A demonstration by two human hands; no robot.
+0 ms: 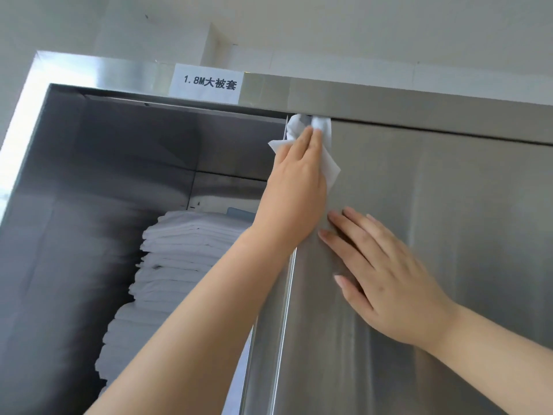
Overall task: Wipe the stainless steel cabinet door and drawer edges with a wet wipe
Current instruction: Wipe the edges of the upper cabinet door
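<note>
One crumpled white wipe touches the brushed steel door.

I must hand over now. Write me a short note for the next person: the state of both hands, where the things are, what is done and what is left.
Left hand presses the wet wipe with straight fingers on the top left corner of the cabinet door; its thumb is hidden.
Right hand lies flat on the door face and holds nothing.
Done: cannot tell how much is wiped.
Left: probably the left edge further down; no drawer is in view.
Folded white linen is stacked inside the open compartment.
</note>
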